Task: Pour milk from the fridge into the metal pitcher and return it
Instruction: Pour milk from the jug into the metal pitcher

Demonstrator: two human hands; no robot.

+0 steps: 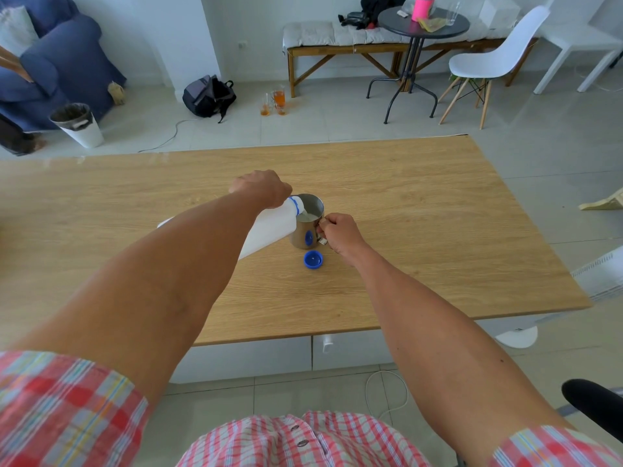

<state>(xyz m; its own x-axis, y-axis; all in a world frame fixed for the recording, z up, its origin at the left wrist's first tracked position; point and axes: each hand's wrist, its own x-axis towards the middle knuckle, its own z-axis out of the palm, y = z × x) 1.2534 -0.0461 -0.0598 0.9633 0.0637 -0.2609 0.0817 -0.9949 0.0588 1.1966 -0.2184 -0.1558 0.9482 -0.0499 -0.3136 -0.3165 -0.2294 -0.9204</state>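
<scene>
Landmark: the metal pitcher (307,224) stands upright on the wooden counter (421,210), roughly at its middle; every place below is given from it.
Your left hand (261,187): closed over the upper part of the white milk bottle (269,230), just left of the pitcher and slightly behind its rim; your knuckles face up and your forearm crosses over the bottle's body.
Milk bottle: tilted steeply, its base raised to the left of the pitcher and toward you, its blue-ringed mouth over the pitcher's left rim. You cannot tell from this view whether the mouth touches the rim.
Milk: white liquid shows inside the pitcher, below the bottle's mouth.
Your right hand (338,232): curled around the pitcher's handle on its right side, fingers pinched shut on it.
Blue cap (313,259): lies on the counter just in front of the pitcher, on your side, open side up, touching neither the pitcher nor your hands.
Pitcher wall: shiny, with a blue reflection on the side facing you.
Your sleeves: red and white plaid, rolled above the elbows.
</scene>
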